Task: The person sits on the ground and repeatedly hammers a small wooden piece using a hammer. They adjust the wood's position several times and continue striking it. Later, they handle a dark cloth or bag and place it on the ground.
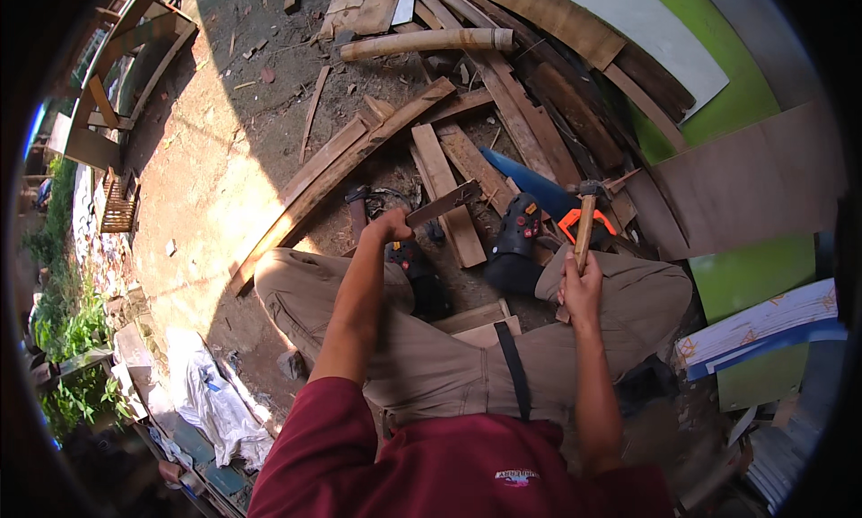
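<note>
My left hand (392,227) is closed around a narrow, flat brown piece (444,204) that looks like a wooden strip. Its far end points up and to the right, above my shoes. In my right hand (582,285) is a hammer (584,226), gripped by its wooden handle with the dark head pointing away from me. Just beyond the hammer lies a handsaw (530,179) with a blue blade and an orange handle. A second hammer-like tool (357,204) with a dark head is on the ground by my left hand. Wooden boards (449,195) lie between and beyond my feet.
Long planks (341,172) and a bamboo pole (426,44) lie ahead. At the right are stacked green and brown sheets (745,190). White sheeting (215,397) is at the lower left, and a wooden frame (112,87) stands far left. My bent legs flank the short wood pieces (471,319).
</note>
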A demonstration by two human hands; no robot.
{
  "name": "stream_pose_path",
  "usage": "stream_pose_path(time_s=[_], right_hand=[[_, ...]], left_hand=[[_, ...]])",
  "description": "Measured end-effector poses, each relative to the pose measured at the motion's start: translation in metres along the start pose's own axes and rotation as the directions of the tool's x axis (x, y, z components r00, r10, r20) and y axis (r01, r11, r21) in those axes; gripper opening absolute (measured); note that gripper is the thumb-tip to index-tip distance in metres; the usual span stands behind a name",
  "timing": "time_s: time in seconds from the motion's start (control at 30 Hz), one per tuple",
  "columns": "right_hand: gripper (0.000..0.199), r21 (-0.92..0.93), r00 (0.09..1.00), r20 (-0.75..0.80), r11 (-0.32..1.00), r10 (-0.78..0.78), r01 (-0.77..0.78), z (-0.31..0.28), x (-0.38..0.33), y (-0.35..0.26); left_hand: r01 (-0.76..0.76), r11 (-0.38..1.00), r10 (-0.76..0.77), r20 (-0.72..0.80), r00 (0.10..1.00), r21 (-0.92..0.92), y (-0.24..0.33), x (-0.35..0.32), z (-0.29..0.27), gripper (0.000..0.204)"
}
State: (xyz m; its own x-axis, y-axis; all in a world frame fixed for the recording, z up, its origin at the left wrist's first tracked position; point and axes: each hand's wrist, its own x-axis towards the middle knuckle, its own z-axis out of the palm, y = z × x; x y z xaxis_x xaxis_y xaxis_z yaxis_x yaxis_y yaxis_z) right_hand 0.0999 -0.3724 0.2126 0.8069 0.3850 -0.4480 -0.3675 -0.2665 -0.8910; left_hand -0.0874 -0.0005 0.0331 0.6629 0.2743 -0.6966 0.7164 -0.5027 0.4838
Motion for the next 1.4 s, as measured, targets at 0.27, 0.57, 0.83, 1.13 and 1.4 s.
stream_pose_path(time_s=[0.27, 0.57, 0.83, 1.13, 1.4], right_hand=[[0.025, -0.447, 0.909, 0.183, 0.792, -0.373, 0.415, 0.074, 0.015, 0.023], [0.027, -0.537, 0.938, 0.264, 0.774, -0.224, 0.336, 0.123, 0.062, 0.010], [0.029, -0.636, 0.921, 0.276, 0.666, -0.276, 0.390, 0.131, 0.093, 0.050], [0.026, -0.603, 0.930, 0.237, 0.708, -0.282, 0.368, 0.137, 0.104, 0.038], [0.026, -0.644, 0.927, 0.240, 0.667, -0.289, 0.375, 0.125, 0.105, 0.057]], left_hand=[[-0.024, 0.988, -0.018, -0.268, 0.963, -0.155, -0.039, 0.022, 0.011, 0.056], [0.048, 0.997, -0.015, -0.425, 0.905, 0.067, -0.004, 0.021, -0.007, 0.069], [0.034, 0.999, -0.010, -0.523, 0.852, 0.036, 0.000, 0.015, 0.016, 0.054], [0.054, 0.999, -0.047, -0.467, 0.883, 0.001, 0.041, 0.023, -0.003, 0.048], [-0.012, 0.995, 0.070, -0.616, 0.785, 0.098, 0.032, 0.030, 0.029, 0.039]])
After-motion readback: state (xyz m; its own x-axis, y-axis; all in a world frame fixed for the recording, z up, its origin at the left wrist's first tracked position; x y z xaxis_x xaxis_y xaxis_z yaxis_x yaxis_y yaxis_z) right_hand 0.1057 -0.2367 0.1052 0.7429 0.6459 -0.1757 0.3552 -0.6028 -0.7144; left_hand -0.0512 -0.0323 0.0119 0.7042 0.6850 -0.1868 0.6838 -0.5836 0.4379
